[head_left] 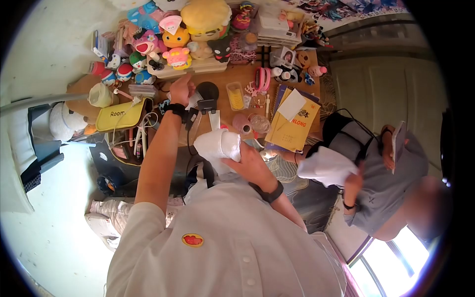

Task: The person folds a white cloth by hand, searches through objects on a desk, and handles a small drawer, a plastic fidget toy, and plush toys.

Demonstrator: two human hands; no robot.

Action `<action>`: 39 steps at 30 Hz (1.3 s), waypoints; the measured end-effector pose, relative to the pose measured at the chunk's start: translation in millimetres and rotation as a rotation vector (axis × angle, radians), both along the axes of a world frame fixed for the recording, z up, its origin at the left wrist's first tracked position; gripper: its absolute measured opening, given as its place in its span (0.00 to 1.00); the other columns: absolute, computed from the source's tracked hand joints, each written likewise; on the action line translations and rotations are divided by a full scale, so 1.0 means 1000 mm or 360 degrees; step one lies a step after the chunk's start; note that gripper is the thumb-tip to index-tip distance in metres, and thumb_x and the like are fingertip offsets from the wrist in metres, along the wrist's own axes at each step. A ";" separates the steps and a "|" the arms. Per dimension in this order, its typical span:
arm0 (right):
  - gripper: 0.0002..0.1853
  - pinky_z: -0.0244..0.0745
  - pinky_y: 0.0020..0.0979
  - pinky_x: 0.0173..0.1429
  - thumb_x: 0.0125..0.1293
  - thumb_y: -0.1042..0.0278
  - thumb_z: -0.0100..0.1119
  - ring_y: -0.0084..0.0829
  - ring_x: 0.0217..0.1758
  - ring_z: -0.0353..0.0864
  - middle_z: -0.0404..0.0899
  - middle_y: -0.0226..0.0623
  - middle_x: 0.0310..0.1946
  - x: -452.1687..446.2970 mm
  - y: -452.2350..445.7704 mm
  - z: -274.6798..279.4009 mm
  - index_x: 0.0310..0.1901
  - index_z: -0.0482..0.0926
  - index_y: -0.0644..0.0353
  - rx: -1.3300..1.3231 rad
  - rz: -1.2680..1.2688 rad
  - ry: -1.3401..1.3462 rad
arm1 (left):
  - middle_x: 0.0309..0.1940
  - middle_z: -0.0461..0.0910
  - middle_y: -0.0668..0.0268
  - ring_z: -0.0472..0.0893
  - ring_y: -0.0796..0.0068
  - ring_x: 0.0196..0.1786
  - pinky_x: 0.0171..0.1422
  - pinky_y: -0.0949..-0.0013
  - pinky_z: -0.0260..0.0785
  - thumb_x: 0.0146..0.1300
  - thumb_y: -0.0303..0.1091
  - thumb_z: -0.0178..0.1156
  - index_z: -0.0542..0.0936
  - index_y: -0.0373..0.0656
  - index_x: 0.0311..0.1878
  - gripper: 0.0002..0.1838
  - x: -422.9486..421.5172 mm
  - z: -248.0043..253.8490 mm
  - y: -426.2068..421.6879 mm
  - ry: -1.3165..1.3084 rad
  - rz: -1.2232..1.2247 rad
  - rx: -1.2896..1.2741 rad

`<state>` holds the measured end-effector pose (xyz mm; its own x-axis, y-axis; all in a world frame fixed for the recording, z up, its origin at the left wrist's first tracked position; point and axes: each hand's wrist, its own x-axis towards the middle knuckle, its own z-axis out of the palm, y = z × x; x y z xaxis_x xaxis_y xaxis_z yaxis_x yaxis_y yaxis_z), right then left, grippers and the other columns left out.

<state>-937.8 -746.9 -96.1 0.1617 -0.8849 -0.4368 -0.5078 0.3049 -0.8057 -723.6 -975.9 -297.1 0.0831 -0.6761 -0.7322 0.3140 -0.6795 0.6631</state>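
My right hand (pixel 252 166) is closed around a rolled white cloth (pixel 217 146) in front of my chest, near the desk's front edge. Farther forward, my left hand (pixel 182 91) is over the desk (pixel 213 78), just left of a round black object (pixel 207 91). Its fingers look curled, and what they hold, if anything, is hidden. Beyond it are a pale box (pixel 198 68) and plush toys (pixel 176 58). A clear box with yellow contents (pixel 236 96), a pink cylinder (pixel 241 123) and a clear jar (pixel 259 123) are on the desk.
Yellow books (pixel 292 129) lie at the desk's right side, with a white paper (pixel 292 105) on top. A yellow pouch (pixel 121 116) with cables is at the left. Another person in grey (pixel 391 183) is at the right, holding a white cloth (pixel 327 166) and a flat device (pixel 399 146).
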 end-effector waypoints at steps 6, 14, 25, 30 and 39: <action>0.33 0.79 0.50 0.57 0.64 0.53 0.72 0.61 0.54 0.82 0.82 0.61 0.51 0.006 0.000 -0.001 0.63 0.73 0.66 -0.0117 0.0007 -0.0059 | 0.26 0.78 0.70 0.78 0.74 0.27 0.29 0.68 0.67 0.69 0.42 0.69 0.84 0.47 0.41 0.10 0.013 -0.005 0.014 0.0040 -0.0148 -0.0037; 0.33 0.79 0.51 0.57 0.63 0.54 0.73 0.62 0.54 0.82 0.82 0.61 0.50 0.012 0.002 -0.002 0.63 0.72 0.66 -0.0089 0.0026 -0.0036 | 0.21 0.75 0.66 0.74 0.71 0.21 0.24 0.68 0.64 0.69 0.42 0.67 0.81 0.42 0.31 0.15 0.014 -0.013 0.017 0.0000 -0.0143 -0.0118; 0.32 0.78 0.52 0.58 0.64 0.53 0.72 0.62 0.55 0.82 0.82 0.61 0.50 0.014 0.008 -0.002 0.62 0.72 0.67 -0.0092 0.0013 -0.0059 | 0.22 0.76 0.67 0.77 0.71 0.25 0.29 0.68 0.69 0.67 0.43 0.70 0.80 0.44 0.29 0.16 0.008 0.004 0.037 -0.0098 -0.0198 -0.0038; 0.32 0.78 0.52 0.57 0.64 0.54 0.72 0.62 0.55 0.81 0.82 0.60 0.50 0.012 0.015 -0.006 0.62 0.72 0.67 -0.0048 0.0032 -0.0020 | 0.23 0.77 0.67 0.78 0.71 0.26 0.29 0.68 0.69 0.68 0.44 0.70 0.81 0.44 0.30 0.16 0.014 0.000 0.052 -0.0073 -0.0211 -0.0054; 0.32 0.78 0.52 0.57 0.64 0.55 0.71 0.62 0.55 0.81 0.81 0.59 0.52 0.013 0.016 0.000 0.63 0.71 0.66 -0.0111 0.0024 -0.0002 | 0.24 0.78 0.67 0.78 0.71 0.25 0.30 0.67 0.71 0.69 0.41 0.69 0.84 0.42 0.37 0.12 0.014 0.005 0.062 -0.0062 -0.0173 -0.0050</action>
